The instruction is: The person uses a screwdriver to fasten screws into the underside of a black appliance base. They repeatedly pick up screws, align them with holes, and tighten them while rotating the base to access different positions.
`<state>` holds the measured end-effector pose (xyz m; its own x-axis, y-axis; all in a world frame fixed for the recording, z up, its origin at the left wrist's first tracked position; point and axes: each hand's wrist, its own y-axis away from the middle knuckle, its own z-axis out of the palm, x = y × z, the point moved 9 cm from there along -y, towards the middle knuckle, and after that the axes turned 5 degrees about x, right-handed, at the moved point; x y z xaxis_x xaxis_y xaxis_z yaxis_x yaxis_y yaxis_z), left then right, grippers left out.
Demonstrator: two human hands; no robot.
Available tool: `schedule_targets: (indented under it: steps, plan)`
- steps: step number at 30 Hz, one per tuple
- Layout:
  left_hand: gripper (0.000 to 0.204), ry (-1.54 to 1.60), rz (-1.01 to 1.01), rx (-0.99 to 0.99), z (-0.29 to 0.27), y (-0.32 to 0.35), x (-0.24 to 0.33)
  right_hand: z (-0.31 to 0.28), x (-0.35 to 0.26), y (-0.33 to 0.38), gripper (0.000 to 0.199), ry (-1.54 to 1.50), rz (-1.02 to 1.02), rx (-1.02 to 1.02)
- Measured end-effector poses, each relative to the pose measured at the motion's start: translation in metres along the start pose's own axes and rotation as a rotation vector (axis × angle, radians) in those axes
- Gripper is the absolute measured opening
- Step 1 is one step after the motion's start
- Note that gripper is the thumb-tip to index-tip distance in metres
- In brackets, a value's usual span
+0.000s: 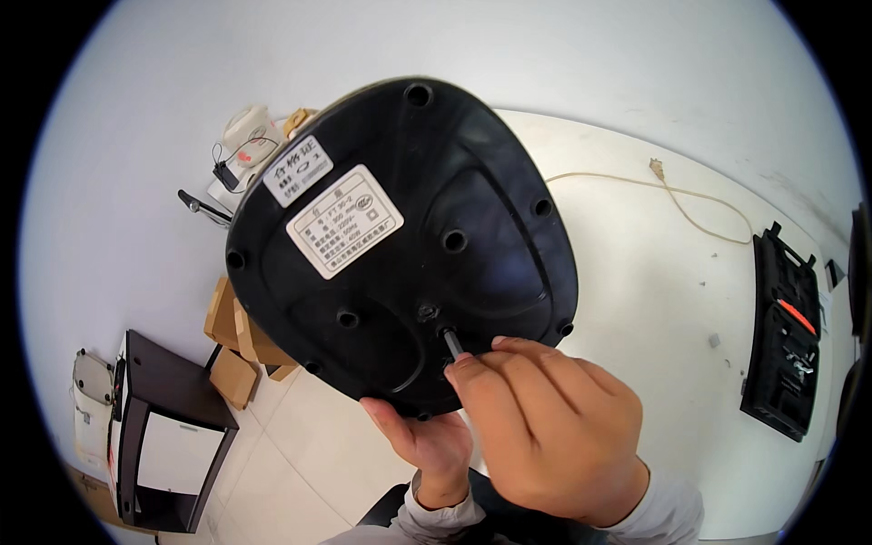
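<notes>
A rounded black plastic fan base (pixel 481 150) is tilted up in front of me, with its underside facing me. Two white labels and several round feet and holes show on it. My left hand (pixel 438 450) grips its lower edge, thumb at the rim and the other fingers hidden behind. In my right hand (pixel 556 427) is a screwdriver; its metal shaft (pixel 453 342) goes into a recess low in the middle of the base. The closed fingers cover its handle.
On the white table (pixel 654 381) at right lie a beige power cord with a plug (pixel 658 169), an open black tool case (pixel 783 363) and a few small bits. Left are cardboard boxes (pixel 238 336), a dark cabinet (pixel 173 427) and a whitish appliance (pixel 250 136).
</notes>
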<state>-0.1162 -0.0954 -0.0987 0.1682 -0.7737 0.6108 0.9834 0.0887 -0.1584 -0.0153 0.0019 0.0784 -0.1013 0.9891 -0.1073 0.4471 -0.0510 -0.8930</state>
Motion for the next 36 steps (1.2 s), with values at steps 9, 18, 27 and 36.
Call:
schedule_targets:
  steps: [9,18,27,36]
  plan:
    - [0.055,-0.025,0.036,-0.005,-0.01,0.0,-0.011,0.011,-0.013,0.011,0.024,0.043,-0.048,0.085]
    - [0.054,-0.057,0.106,-0.024,-0.016,-0.003,-0.013,0.018,0.004,0.012,0.03,0.197,0.11,-0.204]
    - [0.061,-0.073,0.153,-0.09,-0.004,-0.008,-0.01,0.021,0.012,0.013,0.037,0.249,0.099,-0.117]
    - [0.06,-0.075,0.173,-0.112,0.016,-0.006,-0.002,0.027,0.018,0.02,0.019,0.235,0.09,-0.11]
